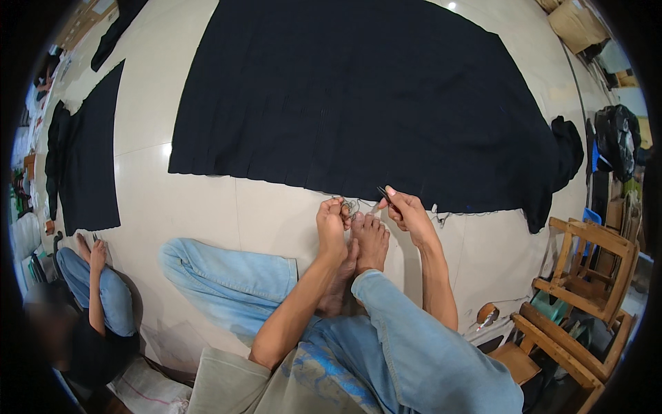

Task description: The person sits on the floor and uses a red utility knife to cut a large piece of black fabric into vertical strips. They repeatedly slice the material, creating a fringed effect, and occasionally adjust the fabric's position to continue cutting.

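Note:
A wide sheet of black fabric (345, 90) lies spread on the floor ahead of me, its near edge just beyond my bare foot (371, 241). Closed fingers of my left hand (332, 224) pinch a tangle of dark thread (353, 205) at that edge, above my toes. My right hand (412, 215) is closed around small dark thread snips (383, 196), whose narrow tips point up and left over the fabric. More loose thread (439, 215) trails off the edge to the right of this hand. Its palm side is partly hidden.
Another person (89, 310) sits on the floor at left, by a second black fabric piece (89, 159). Wooden stools (593, 262) stand at right, close to a roll of tape (487, 315). A black plastic bag (616, 141) sits at far right, a cardboard box (578, 26) beyond.

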Tool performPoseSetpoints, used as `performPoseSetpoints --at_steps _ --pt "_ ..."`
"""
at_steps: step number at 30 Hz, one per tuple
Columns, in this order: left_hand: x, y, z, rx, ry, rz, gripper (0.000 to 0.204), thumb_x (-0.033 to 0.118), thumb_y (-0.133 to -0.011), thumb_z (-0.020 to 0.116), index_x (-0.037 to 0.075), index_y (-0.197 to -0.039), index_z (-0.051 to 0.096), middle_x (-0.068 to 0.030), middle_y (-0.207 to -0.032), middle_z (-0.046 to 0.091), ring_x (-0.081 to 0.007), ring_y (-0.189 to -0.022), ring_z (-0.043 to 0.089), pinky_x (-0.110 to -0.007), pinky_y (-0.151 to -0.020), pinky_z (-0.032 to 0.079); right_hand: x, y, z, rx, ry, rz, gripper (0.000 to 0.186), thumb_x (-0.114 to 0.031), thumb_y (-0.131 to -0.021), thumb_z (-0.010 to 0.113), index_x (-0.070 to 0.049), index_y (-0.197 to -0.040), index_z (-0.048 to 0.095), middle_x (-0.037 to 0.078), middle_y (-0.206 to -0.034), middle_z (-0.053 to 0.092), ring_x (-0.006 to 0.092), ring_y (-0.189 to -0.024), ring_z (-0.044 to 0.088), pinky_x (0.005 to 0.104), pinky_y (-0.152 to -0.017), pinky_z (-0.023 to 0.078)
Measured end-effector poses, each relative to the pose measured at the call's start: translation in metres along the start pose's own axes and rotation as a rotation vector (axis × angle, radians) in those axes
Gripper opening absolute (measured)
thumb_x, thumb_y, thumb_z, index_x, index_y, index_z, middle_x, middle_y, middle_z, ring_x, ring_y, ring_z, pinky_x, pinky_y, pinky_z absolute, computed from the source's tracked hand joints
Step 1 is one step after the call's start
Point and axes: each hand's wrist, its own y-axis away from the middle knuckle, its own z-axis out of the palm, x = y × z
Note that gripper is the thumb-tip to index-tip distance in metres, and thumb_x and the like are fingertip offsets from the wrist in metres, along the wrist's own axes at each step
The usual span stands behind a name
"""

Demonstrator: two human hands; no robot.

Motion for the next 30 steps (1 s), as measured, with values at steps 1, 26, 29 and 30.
performPoseSetpoints --at_steps 1,26,29,30 --pt "-0.003 -0.004 0.0 -0.012 0.025 -0.03 0.024 0.028 -0.105 0.053 0.003 -0.105 0.054 -0.0037 -0.083 0.062 -0.0077 -0.063 0.05 -0.024 -0.056 0.041 -0.003 0.007 0.0 0.012 -0.028 0.0 0.039 -0.042 -0.098 0.066 -0.005 -0.104 0.074 -0.001 -0.084 0.07 0.0063 -0.061 0.053 0.0227 -0.049 0.035" --pt "0.006 0.016 -0.011 0.068 -0.779 0.349 0.026 0.019 -0.104 0.054 -0.001 -0.09 0.065 -0.0003 -0.067 0.051 -0.009 -0.063 0.042 -0.029 -0.057 0.037 0.017 -0.01 0.025 -0.175 0.216 -0.114 0.041 -0.039 -0.096 0.067 0.001 -0.092 0.076 0.011 -0.083 0.075 0.0187 -0.076 0.067 0.0361 -0.069 0.051" --pt "0.004 0.014 -0.014 0.074 -0.803 0.386 0.025 0.017 -0.104 0.052 0.001 -0.088 0.063 -0.002 -0.066 0.051 -0.0105 -0.062 0.042 -0.03 -0.057 0.037 0.007 -0.019 0.035 -0.227 0.38 -0.12 0.045 -0.043 -0.094 0.068 0.001 -0.089 0.075 0.016 -0.083 0.075 0.0214 -0.077 0.068 0.0402 -0.07 0.051" --pt "0.003 0.014 -0.016 0.077 -0.805 0.404 0.024 0.017 -0.104 0.052 0.001 -0.088 0.062 -0.0025 -0.066 0.051 -0.0109 -0.062 0.042 -0.031 -0.057 0.038 0.0 -0.02 0.039 -0.244 0.442 -0.086 0.046 -0.044 -0.093 0.068 0.001 -0.088 0.075 0.018 -0.083 0.075 0.0222 -0.077 0.068 0.0414 -0.07 0.05"
